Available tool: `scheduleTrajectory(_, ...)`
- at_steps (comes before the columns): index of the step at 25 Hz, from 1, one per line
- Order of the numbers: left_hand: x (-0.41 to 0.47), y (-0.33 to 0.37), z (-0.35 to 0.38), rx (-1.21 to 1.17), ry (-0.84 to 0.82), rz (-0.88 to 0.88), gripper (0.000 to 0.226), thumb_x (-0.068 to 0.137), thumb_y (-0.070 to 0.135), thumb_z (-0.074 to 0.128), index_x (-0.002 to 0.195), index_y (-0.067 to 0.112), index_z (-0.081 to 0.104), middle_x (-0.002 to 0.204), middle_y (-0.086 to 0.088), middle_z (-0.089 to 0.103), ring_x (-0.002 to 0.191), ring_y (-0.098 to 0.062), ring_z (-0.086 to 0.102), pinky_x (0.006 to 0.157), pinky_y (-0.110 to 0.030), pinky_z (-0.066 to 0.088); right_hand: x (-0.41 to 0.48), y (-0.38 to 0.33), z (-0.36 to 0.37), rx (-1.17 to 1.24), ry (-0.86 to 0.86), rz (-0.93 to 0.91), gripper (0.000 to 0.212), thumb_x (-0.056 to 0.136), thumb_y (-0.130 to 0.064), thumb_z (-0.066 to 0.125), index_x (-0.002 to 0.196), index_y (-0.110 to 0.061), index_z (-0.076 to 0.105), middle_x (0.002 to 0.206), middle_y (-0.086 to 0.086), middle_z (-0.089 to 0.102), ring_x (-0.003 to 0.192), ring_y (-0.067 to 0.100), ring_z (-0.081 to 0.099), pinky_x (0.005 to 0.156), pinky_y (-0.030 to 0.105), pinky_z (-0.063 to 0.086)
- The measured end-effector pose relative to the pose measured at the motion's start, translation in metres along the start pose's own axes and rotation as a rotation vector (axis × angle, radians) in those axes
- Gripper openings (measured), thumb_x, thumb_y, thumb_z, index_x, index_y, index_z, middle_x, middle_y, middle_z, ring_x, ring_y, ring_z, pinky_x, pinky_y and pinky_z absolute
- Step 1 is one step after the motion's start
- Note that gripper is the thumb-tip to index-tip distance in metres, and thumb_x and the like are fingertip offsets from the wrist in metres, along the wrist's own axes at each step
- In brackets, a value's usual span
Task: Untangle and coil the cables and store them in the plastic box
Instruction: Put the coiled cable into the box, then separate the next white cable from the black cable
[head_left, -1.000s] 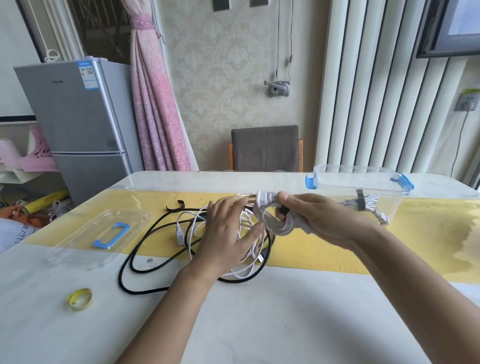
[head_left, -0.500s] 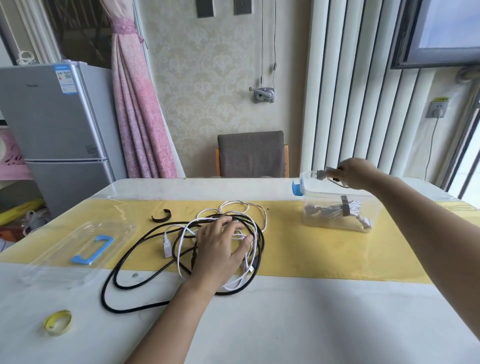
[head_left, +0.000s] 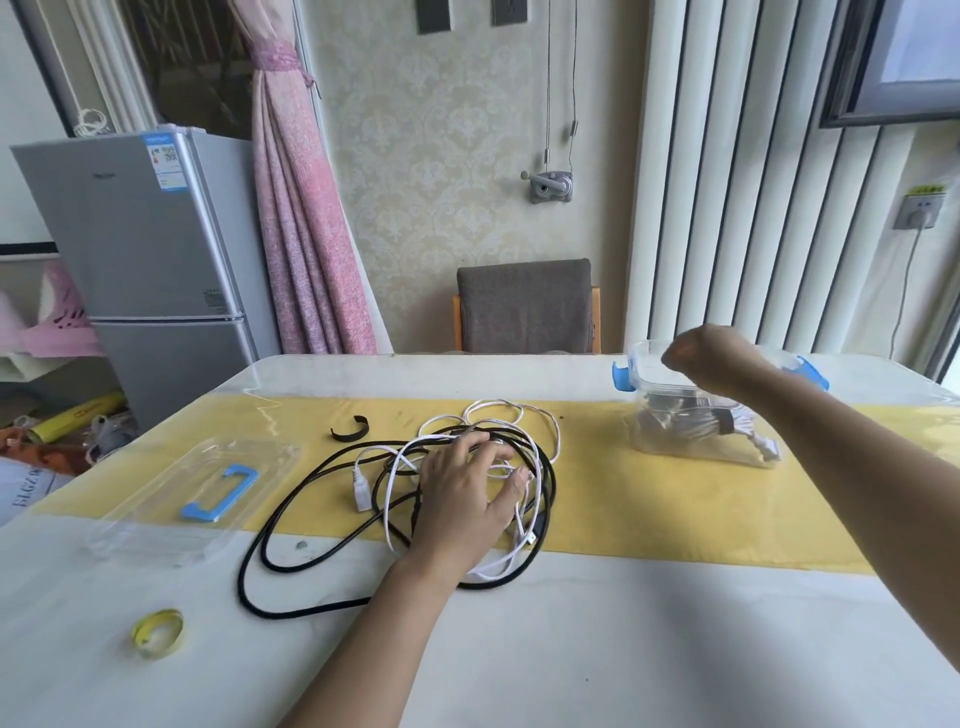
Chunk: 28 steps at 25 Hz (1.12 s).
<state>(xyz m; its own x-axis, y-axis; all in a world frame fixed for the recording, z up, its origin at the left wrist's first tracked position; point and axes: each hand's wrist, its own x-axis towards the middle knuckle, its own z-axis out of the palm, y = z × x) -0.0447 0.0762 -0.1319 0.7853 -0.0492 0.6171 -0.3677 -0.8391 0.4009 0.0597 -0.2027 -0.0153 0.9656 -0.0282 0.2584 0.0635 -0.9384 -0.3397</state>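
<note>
1. Left hand (head_left: 462, 499) is flat on the tangled cables (head_left: 498, 431) at centre frame, fingers (head_left: 491, 449) spread wide and pressing, gripping nothing.
2. Right hand (head_left: 701, 353) hangs over the plastic box (head_left: 631, 364) at right of frame, bent down at the wrist; its fingers are hidden from this angle, so I cannot tell whether they are holding anything.
3. Risk one: the black cable (head_left: 275, 519) loops wide toward the lower left while the white ones thread through it. Pull one end hard and I reckon the knot tightens rather than frees.
4. Risk two: that outer black loop lies close to the lid (head_left: 156, 514) and the yellow tape roll (head_left: 157, 630); a quick drag could sweep them along the bench (head_left: 623, 649).
5. Risk three: the box looks light, so a snagged wrist might tip it.
6. Containers: the open box holds bundled cable bound with a dark strap (head_left: 722, 418). The lid, blue handle up, lies apart at left, nothing on it.
</note>
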Motion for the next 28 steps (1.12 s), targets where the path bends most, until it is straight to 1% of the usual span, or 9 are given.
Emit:
scheduleTrajectory(3,0.003,-0.003,-0.011,0.036,0.071,-0.096,0.022,0.082,0.04,0.047,0.081,0.021,0.057,0.093,0.005,0.059,0.097,-0.018,0.05,0.09,-0.028,0.029,-0.03,-0.036,0.008,0.207,0.196,-0.149,0.02,0.092,-0.013,0.052,0.094,-0.011,0.072,0.09,0.009,0.071,0.083,0.025,0.064,0.068,0.029,0.048)
scheduleTrajectory(5,0.005,-0.008,-0.021,0.08,0.057,-0.205,0.007,0.083,0.024,0.056,0.079,0.021,0.05,0.087,0.003,0.06,0.09,-0.021,0.051,0.084,-0.031,0.037,-0.052,-0.061,0.023,0.243,0.042,-0.251,0.018,0.091,-0.01,0.054,0.096,-0.015,0.071,0.086,0.001,0.069,0.077,0.014,0.062,0.071,0.024,0.046)
scheduleTrajectory(7,0.006,-0.014,-0.027,0.107,0.049,-0.284,0.014,0.082,0.012,0.057,0.079,0.022,0.047,0.085,0.003,0.062,0.085,-0.023,0.055,0.071,-0.034,0.04,-0.074,-0.082,0.05,0.204,-0.17,-0.333,0.019,0.093,-0.012,0.053,0.101,-0.017,0.069,0.094,-0.005,0.069,0.081,0.009,0.06,0.077,0.021,0.045)
scheduleTrajectory(9,0.005,-0.02,-0.031,0.06,0.073,-0.316,0.018,0.081,0.006,0.055,0.079,0.022,0.048,0.084,0.003,0.061,0.081,-0.023,0.057,0.065,-0.032,0.04,-0.094,-0.095,0.078,0.208,-0.236,-0.363,0.021,0.096,-0.019,0.05,0.105,-0.014,0.068,0.101,-0.003,0.067,0.09,0.015,0.06,0.074,0.022,0.041)
scheduleTrajectory(14,0.003,-0.026,-0.039,-0.172,0.198,-0.299,0.016,0.089,0.005,0.053,0.084,0.02,0.055,0.091,0.005,0.061,0.076,-0.014,0.053,0.062,-0.02,0.035,-0.122,-0.108,0.094,0.797,-0.188,-0.019,0.051,0.096,-0.049,0.038,0.097,-0.01,0.072,0.094,0.004,0.065,0.091,0.02,0.057,0.078,0.031,0.037)
scheduleTrajectory(16,0.004,-0.021,-0.04,-0.243,0.226,-0.264,0.016,0.091,0.005,0.051,0.088,0.02,0.058,0.092,0.005,0.063,0.077,-0.014,0.056,0.062,-0.016,0.036,-0.126,-0.112,0.085,0.75,-0.068,-0.022,0.055,0.088,-0.056,0.051,0.084,-0.005,0.071,0.08,0.011,0.066,0.077,0.021,0.057,0.068,0.031,0.04)
scheduleTrajectory(19,0.006,-0.01,-0.049,-0.519,0.24,-0.26,0.024,0.095,0.006,0.049,0.089,0.027,0.061,0.091,0.006,0.066,0.073,-0.009,0.064,0.065,-0.015,0.046,-0.137,-0.119,0.079,0.623,-0.121,-0.069,0.046,0.076,-0.048,0.072,0.072,-0.002,0.068,0.054,0.009,0.053,0.05,0.013,0.041,0.047,0.023,0.029)
scheduleTrajectory(22,0.009,-0.003,-0.062,-0.833,0.251,-0.287,0.03,0.096,0.003,0.047,0.095,0.026,0.066,0.091,0.001,0.069,0.081,-0.006,0.064,0.076,-0.017,0.05,-0.143,-0.123,0.083,0.517,-0.2,-0.09,0.019,0.079,-0.026,0.073,0.073,-0.008,0.073,0.043,-0.006,0.05,0.043,0.008,0.042,0.045,0.02,0.033)
scheduleTrajectory(28,0.013,0.007,-0.082,-1.569,0.109,-0.354,0.027,0.088,-0.005,0.044,0.089,0.007,0.069,0.085,-0.005,0.072,0.084,-0.012,0.068,0.08,-0.02,0.053,-0.145,-0.119,0.098,0.577,-0.18,0.019,0.031,0.075,-0.032,0.075,0.09,-0.01,0.06,0.078,0.004,0.068,0.06,0.015,0.056,0.053,0.025,0.041)
